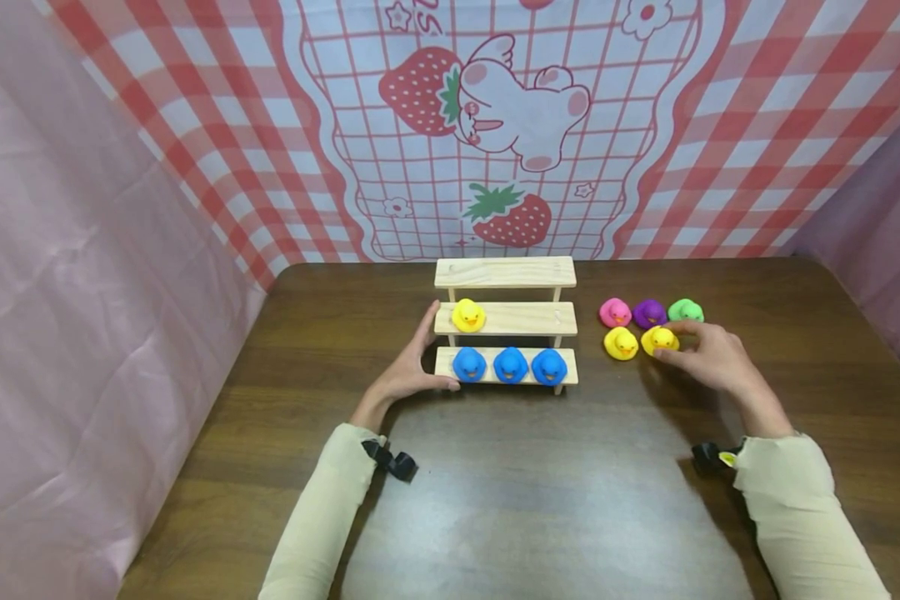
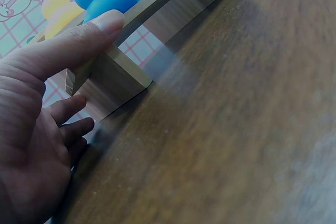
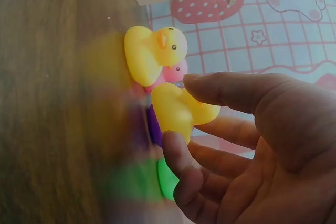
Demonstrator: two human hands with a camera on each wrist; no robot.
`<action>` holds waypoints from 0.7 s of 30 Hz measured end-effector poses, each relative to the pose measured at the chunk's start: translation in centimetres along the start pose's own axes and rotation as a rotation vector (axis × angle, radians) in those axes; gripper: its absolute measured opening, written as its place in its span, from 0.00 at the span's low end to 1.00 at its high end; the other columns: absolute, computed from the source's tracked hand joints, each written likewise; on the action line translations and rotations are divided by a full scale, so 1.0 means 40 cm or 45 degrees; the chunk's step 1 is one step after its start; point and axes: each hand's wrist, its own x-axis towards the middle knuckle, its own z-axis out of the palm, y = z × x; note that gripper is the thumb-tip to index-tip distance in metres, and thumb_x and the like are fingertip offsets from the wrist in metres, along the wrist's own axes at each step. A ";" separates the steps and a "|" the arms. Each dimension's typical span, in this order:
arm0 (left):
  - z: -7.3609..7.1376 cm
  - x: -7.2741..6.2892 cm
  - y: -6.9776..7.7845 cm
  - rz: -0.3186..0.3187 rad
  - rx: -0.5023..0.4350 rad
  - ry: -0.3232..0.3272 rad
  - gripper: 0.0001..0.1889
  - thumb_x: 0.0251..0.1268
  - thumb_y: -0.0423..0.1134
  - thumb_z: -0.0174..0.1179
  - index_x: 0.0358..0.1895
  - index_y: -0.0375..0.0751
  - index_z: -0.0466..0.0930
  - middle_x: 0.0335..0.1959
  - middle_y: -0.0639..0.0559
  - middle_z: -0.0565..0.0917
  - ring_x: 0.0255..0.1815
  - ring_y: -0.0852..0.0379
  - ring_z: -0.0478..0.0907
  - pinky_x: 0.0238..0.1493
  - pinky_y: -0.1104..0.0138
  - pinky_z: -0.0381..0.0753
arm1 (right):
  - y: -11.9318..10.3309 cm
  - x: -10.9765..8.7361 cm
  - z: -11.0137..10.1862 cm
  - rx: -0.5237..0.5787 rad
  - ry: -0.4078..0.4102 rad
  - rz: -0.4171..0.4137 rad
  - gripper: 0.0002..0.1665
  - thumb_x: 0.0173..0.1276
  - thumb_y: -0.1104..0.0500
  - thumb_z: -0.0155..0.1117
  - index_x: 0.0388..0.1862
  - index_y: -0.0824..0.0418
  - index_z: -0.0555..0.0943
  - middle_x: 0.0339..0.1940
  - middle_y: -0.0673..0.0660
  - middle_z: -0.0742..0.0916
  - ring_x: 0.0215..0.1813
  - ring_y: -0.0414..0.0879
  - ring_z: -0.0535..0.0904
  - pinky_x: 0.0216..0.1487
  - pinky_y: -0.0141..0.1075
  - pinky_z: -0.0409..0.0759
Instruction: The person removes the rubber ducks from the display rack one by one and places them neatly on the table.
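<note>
A small wooden three-step stand (image 1: 510, 272) stands at the back middle of the table. On its middle step sits a yellow rubber duck (image 1: 468, 316); along the lowest step are three blue rubber ducks (image 1: 511, 365). At the stand's left end rests my left hand (image 1: 408, 367), thumb straight along the lowest step's front edge (image 2: 107, 22) and the other fingers extended loosely at the side. To the right of the stand, my right hand (image 1: 708, 354) pinches a yellow duck (image 3: 173, 111) between thumb and fingers. Another yellow duck (image 1: 620, 343) sits just left of it.
Behind the pinched duck, a pink duck (image 1: 615, 312), a purple duck (image 1: 649, 313) and a green duck (image 1: 686, 311) form a row. A checked strawberry-print cloth (image 1: 510, 217) hangs at the table's back edge. Pink fabric (image 1: 82, 333) covers the left side.
</note>
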 end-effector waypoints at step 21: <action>-0.001 -0.019 0.062 -0.008 -0.008 -0.017 0.65 0.47 0.23 0.73 0.82 0.42 0.31 0.85 0.42 0.34 0.82 0.32 0.47 0.82 0.41 0.46 | 0.027 0.012 0.017 -0.021 0.007 -0.024 0.38 0.69 0.45 0.66 0.68 0.70 0.72 0.61 0.78 0.79 0.43 0.56 0.76 0.38 0.35 0.70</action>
